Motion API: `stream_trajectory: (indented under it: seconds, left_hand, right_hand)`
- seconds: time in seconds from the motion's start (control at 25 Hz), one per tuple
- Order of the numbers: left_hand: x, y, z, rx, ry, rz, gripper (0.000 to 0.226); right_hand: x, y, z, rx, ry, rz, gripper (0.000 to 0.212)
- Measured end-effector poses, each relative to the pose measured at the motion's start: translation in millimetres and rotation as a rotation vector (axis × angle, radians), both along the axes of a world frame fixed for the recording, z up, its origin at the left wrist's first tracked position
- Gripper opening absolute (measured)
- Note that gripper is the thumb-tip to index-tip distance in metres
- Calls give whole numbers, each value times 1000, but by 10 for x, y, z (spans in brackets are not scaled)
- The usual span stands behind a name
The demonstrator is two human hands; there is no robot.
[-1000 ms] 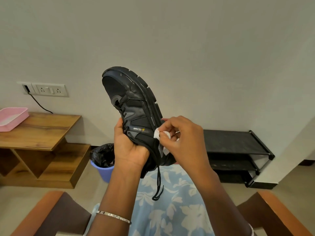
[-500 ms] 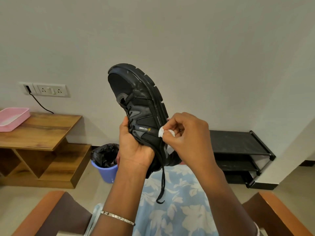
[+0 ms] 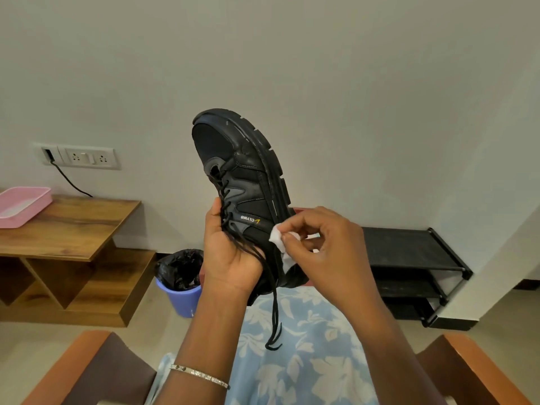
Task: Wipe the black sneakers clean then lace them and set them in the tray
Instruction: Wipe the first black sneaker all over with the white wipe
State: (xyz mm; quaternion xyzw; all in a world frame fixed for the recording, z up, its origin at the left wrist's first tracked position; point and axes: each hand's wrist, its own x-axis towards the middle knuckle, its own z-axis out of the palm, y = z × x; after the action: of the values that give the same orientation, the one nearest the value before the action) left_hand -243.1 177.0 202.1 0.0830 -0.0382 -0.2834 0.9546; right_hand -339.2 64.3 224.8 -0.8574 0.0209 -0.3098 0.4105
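The left hand (image 3: 230,255) grips a black sneaker (image 3: 248,182) round its heel end, toe tilted up toward the wall and loose laces (image 3: 273,311) dangling over a blue floral-print lap (image 3: 306,361). The right hand (image 3: 324,244) pinches a small white wipe (image 3: 276,236) against the shoe's side near the sole edge. To the left a pink tray (image 3: 23,206) sits on a wooden side table (image 3: 73,226) below a wall socket (image 3: 84,157), a blue bin (image 3: 182,299) lined with a black bag stands beside the table, and a black shoe rack (image 3: 409,252) stands to the right.
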Motion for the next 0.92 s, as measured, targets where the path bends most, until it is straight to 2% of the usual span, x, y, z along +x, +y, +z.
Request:
stream_trajectory:
  seconds: [0.16, 0.4, 0.6, 0.68, 0.8, 0.84, 0.92]
  left_hand:
    - [-73, 37, 43, 69, -58, -23, 48]
    - [-176, 16, 115, 213, -111, -94, 49]
    - [-106, 63, 75, 326, -95, -110, 45]
    - [-121, 41, 69, 319, -79, -133, 45]
    - [-148, 13, 87, 365, -93, -114, 45]
    - [-149, 12, 85, 388, -96, -102, 44]
    - [-151, 23, 92, 430, -103, -95, 40]
  right_hand:
    - [-15, 156, 1, -97, -12, 138, 14]
    - [279, 45, 41, -203, -231, -38, 9]
    - [135, 161, -99, -228, -150, 219, 11]
    - [262, 15, -45, -271, -201, 120, 11]
    - [452, -201, 83, -345, -359, -162, 8]
    - [467, -207, 75, -347, -393, -207, 7]
    - [416, -93, -22, -333, -384, -165, 9]
